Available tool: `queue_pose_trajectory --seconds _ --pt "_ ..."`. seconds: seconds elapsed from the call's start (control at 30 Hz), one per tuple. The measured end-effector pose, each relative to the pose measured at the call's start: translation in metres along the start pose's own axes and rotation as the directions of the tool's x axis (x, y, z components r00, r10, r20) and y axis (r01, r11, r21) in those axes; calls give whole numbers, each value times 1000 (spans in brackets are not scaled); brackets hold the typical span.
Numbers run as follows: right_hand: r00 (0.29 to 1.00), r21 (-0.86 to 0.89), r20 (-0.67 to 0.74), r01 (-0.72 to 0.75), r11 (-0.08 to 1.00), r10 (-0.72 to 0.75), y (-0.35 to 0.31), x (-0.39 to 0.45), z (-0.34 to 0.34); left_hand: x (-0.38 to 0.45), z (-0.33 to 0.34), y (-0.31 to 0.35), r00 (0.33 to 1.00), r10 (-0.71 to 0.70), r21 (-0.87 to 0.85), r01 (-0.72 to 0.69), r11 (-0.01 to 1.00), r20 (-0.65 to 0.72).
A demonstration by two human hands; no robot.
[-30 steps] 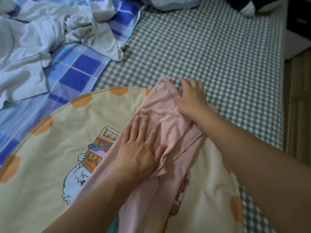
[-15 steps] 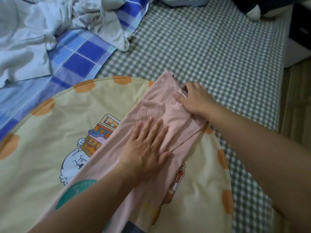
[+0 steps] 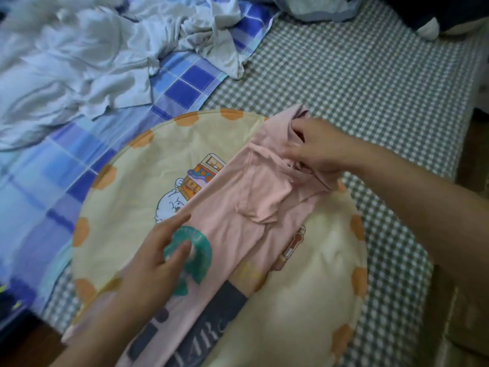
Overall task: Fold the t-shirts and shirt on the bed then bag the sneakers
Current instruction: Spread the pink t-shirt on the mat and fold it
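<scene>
While the pink t-shirt (image 3: 238, 207) lies in a long strip on the round yellow cushion (image 3: 317, 287), the right hand (image 3: 317, 149) pinches its collar end. The left hand (image 3: 158, 260), fingers straight, touches its green print. Dark letters show, too blurry to read.

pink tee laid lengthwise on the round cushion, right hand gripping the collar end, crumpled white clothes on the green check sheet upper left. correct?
Not quite. In the head view the white clothes lie on the blue plaid sheet, not the green check one. The rest holds: pink tee on round cushion, right hand gripping its collar end.
</scene>
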State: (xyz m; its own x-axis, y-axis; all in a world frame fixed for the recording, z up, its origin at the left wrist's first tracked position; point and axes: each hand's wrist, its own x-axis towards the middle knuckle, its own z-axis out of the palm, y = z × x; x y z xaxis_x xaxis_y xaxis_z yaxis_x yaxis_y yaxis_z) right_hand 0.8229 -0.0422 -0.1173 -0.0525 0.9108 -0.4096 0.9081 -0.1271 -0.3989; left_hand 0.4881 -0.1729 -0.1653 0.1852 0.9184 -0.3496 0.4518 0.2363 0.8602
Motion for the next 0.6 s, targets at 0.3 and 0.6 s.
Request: queue_pose_trajectory --seconds 0.3,0.6 --pt "974 -265 52 228 937 -223 -40 -45 122 -59 2 -57 1000 19 739 -20 673 9" --pt "952 -441 113 306 844 -286 -11 -3 166 -83 -2 -117 990 139 799 -111 592 35"
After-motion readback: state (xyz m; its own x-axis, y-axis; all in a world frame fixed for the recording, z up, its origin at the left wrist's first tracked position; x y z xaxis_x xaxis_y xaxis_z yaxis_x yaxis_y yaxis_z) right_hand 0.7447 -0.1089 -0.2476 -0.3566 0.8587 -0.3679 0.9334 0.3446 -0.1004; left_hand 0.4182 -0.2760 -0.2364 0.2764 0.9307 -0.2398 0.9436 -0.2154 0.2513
